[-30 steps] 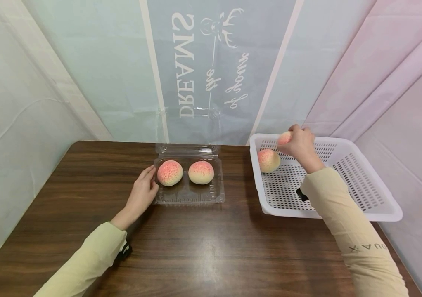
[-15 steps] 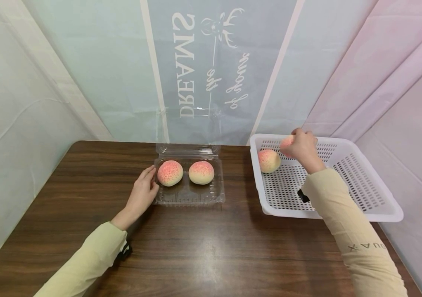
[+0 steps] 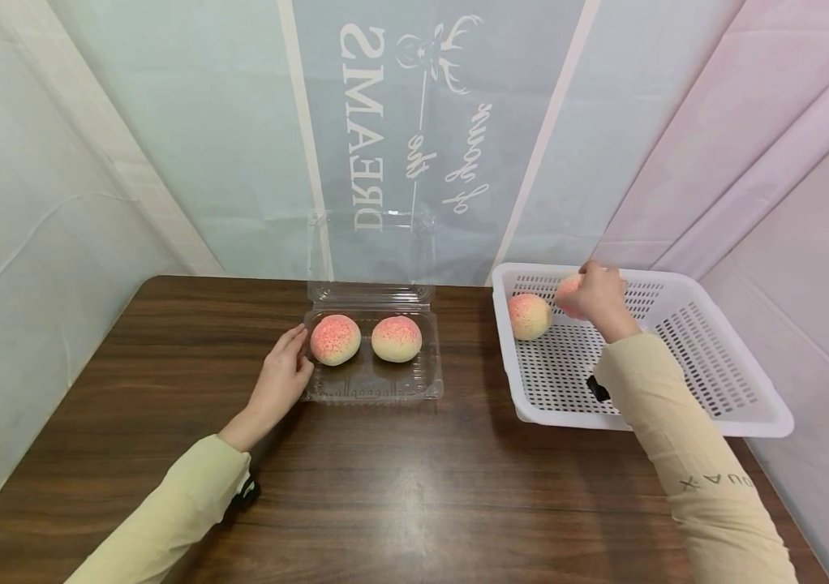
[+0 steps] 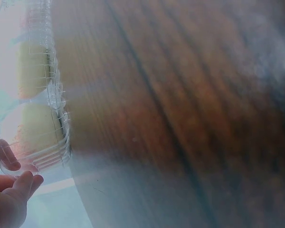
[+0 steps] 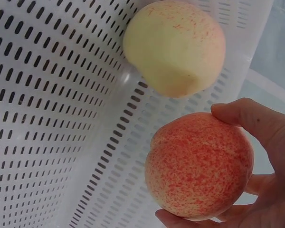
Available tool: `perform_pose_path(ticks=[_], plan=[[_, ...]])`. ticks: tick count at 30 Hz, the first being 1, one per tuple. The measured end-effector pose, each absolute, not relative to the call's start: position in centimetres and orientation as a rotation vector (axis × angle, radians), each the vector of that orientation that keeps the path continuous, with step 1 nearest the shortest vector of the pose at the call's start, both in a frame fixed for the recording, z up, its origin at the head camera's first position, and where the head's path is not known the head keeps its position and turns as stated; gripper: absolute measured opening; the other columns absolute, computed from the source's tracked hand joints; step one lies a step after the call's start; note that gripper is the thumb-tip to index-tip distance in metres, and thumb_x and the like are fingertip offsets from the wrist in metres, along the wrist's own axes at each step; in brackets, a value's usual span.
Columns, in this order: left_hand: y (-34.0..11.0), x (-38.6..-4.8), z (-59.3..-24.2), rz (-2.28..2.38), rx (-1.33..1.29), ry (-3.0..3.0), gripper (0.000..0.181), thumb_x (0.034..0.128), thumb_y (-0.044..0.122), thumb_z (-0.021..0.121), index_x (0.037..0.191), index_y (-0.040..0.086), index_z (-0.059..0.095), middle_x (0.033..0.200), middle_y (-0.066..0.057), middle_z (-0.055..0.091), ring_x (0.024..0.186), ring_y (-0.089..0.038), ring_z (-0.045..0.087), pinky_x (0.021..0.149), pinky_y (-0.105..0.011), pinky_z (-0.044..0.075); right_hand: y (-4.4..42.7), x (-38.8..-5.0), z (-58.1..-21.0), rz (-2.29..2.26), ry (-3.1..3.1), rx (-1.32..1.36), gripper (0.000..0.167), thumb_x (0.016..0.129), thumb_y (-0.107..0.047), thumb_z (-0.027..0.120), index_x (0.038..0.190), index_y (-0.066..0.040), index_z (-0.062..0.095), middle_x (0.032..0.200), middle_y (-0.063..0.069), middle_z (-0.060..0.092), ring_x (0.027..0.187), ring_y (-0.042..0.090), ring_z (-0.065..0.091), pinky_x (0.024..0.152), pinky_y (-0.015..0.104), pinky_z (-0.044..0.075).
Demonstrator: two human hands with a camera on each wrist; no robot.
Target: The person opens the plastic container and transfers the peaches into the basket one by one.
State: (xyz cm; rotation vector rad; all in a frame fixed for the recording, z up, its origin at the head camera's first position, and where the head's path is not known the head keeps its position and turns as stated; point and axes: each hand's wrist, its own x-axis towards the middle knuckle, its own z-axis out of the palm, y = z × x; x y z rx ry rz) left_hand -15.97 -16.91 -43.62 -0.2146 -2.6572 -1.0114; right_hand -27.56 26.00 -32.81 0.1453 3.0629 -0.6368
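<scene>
A clear plastic clamshell box (image 3: 371, 385) stands lidded-back on the table, holding two pink-and-cream peaches, a left one (image 3: 336, 341) and a right one (image 3: 396, 339). My left hand (image 3: 277, 383) rests against the box's left side, its fingertips touching the plastic; the left wrist view shows the fingers (image 4: 23, 187) at the box's corner. Over the white basket (image 3: 553, 418), my right hand (image 3: 603, 298) grips a reddish peach (image 5: 199, 166) between thumb and fingers. Another peach (image 3: 529, 316) lies against the basket's left wall, beside the held one.
The brown wooden table (image 3: 385, 495) carries both containers, the basket at the right. Behind the table hangs a printed cloth (image 3: 444, 122), with the raised clear lid (image 3: 371, 251) in front of it. Pale cloth walls flank both sides.
My right hand has shifted slightly right and toward me with the peach in its grip, away from the peach at the left wall. The left hand and the box stay put.
</scene>
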Motion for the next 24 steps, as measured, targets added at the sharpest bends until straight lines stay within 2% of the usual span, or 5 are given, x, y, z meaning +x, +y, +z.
perform_pose_path(ticks=[11,24], plan=[[-16.9,-15.9,-43.7,-1.013,-0.215,-2.660,0.045,0.0817,-0.010,0.048,0.125,-0.018,0.042,0.134,-0.028,0.038,0.109,-0.035,0.052,0.081,-0.041,0.050,26.8,-27.7,-33.6,-0.585,3.070,0.161,0.062,0.070,-0.022,0.064,0.116,0.012,0.041,0.111,0.036,0.041,0.109,0.052,0.032,0.089,0.059,0.030],[-16.9,-15.9,-43.7,-1.011,-0.214,-2.663,0.045,0.0820,-0.009,0.048,0.126,-0.018,0.041,0.134,-0.028,0.038,0.109,-0.035,0.051,0.082,-0.041,0.050,27.5,-27.6,-34.5,-0.597,3.014,0.165,0.061,0.070,-0.021,0.061,0.117,0.012,0.040,0.109,0.036,0.042,0.103,0.050,0.038,0.085,0.058,0.038]])
